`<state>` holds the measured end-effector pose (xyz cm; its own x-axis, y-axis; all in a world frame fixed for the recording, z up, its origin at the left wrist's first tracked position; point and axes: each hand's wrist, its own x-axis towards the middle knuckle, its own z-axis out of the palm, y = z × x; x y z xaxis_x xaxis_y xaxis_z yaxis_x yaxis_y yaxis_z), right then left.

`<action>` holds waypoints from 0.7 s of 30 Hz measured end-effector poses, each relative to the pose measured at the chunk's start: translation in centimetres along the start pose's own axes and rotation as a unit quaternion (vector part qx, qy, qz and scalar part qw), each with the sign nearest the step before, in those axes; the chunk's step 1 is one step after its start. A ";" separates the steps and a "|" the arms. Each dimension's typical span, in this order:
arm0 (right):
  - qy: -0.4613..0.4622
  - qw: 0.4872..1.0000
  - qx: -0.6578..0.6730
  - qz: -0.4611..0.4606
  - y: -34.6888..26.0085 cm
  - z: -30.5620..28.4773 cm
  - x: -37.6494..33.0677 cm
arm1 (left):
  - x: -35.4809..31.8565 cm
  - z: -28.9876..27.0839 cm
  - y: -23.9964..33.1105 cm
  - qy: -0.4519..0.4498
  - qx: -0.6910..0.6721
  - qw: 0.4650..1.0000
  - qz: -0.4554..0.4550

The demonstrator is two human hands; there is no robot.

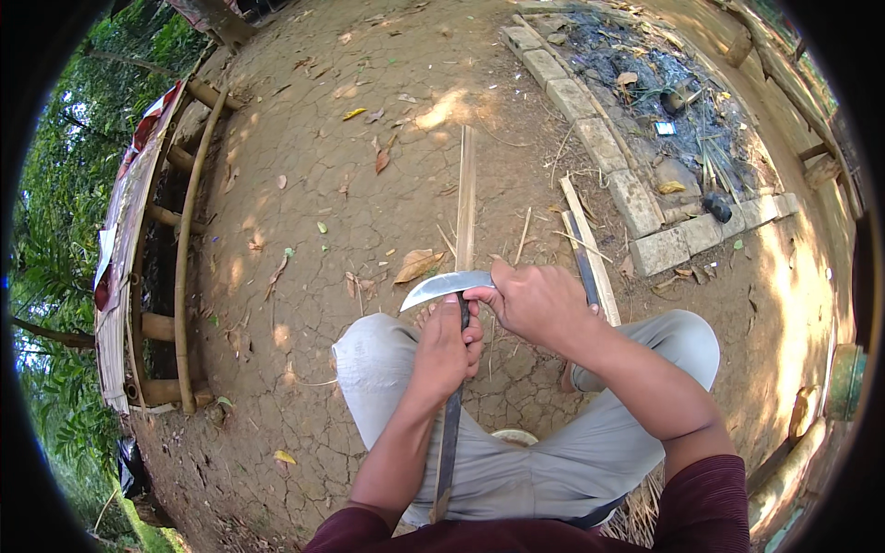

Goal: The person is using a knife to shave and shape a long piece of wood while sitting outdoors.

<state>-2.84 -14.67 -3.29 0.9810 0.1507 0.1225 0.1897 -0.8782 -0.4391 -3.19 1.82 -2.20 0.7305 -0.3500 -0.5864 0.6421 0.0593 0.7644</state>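
Observation:
My right hand (544,300) is closed around a knife, its handle mostly hidden by the fingers. The curved steel blade (442,288) points left and lies across a long, narrow split strip, which looks like bamboo or palm wood. Just below the blade, my left hand (447,350) grips the strip's dark part (449,442), thumb on top. That part runs back between my legs towards my body. Beyond the knife, a pale length (467,198) stretches away over the ground, seemingly part of the same strip.
Two more strips (590,249), one pale and one dark, lie by my right knee. Brick edging (599,143) surrounds an ashy fire pit (673,92) at far right. A bamboo bench (189,276) stands on the left. Dry leaves (418,265) dot the cracked earth.

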 end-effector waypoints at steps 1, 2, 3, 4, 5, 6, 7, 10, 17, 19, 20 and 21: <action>-0.014 0.999 -0.015 0.024 0.1 -0.2 0.2 | -0.1 0.0 0.0 0.003 -0.001 1.000 -0.005; -0.029 0.998 -0.031 0.048 0.2 -0.6 0.8 | -0.3 0.0 0.1 0.007 -0.003 1.000 -0.011; -0.043 0.996 -0.046 0.071 0.5 -0.8 1.4 | -0.4 0.0 0.0 0.010 -0.005 1.000 -0.016; -0.017 0.996 -0.052 0.076 1.6 -1.2 1.7 | -0.2 0.3 0.1 -0.002 -0.001 1.000 -0.019; 0.004 0.996 -0.053 0.075 2.7 -1.0 2.1 | 0.0 0.3 0.0 -0.006 0.001 1.000 -0.022; 0.026 0.996 -0.053 0.074 3.3 -0.8 2.2 | 0.0 0.3 -0.1 -0.011 0.003 1.000 -0.025; 0.028 0.994 -0.067 0.085 3.0 -1.2 2.3 | 0.0 0.3 -0.1 -0.010 0.000 1.000 -0.022; 0.070 0.988 -0.061 0.122 4.3 -0.3 2.8 | -0.2 0.4 -0.2 -0.013 0.006 1.000 -0.028; 0.021 0.988 -0.022 0.152 5.2 -2.8 3.5 | -0.2 -0.3 -0.9 -0.061 0.001 0.998 -0.026; 0.027 0.988 -0.008 0.151 4.8 -2.5 3.4 | -0.4 -0.1 -0.6 -0.059 -0.006 0.998 -0.029; 0.025 0.988 -0.014 0.150 4.9 -2.6 3.4 | -0.6 0.0 -0.4 -0.057 -0.011 0.998 -0.033; 0.022 0.988 -0.019 0.150 4.8 -2.8 3.4 | -0.6 0.0 -0.3 -0.055 -0.015 0.998 -0.037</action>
<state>1.31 -19.69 -2.50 0.9898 -0.1392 0.0314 -0.1126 -0.8970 -0.4274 -3.83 2.03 -2.02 0.6523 -0.4541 -0.6069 0.7010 0.0568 0.7109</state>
